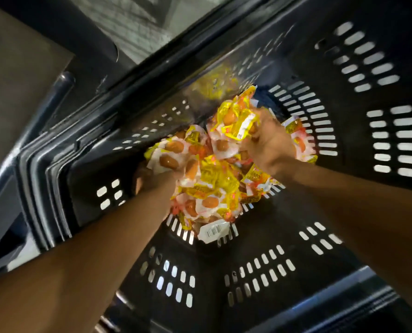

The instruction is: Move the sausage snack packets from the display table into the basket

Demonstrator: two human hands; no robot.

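Both my arms reach down into a deep black slotted basket (320, 241). A heap of yellow, white and red sausage snack packets (214, 186) lies on its floor. My left hand (149, 180) is at the left side of the heap, fingers curled round several packets (173, 155). My right hand (267, 140) is at the far right side, gripping a bunch of packets (238, 118) held a little above the heap. One packet (213, 230) lies back side up with its barcode showing at the near edge of the heap.
The basket's ribbed rim (44, 164) and dark handle (56, 97) are at the left. A grey surface (15, 68) lies beyond the rim at upper left. Basket walls rise steeply on all sides of my hands.
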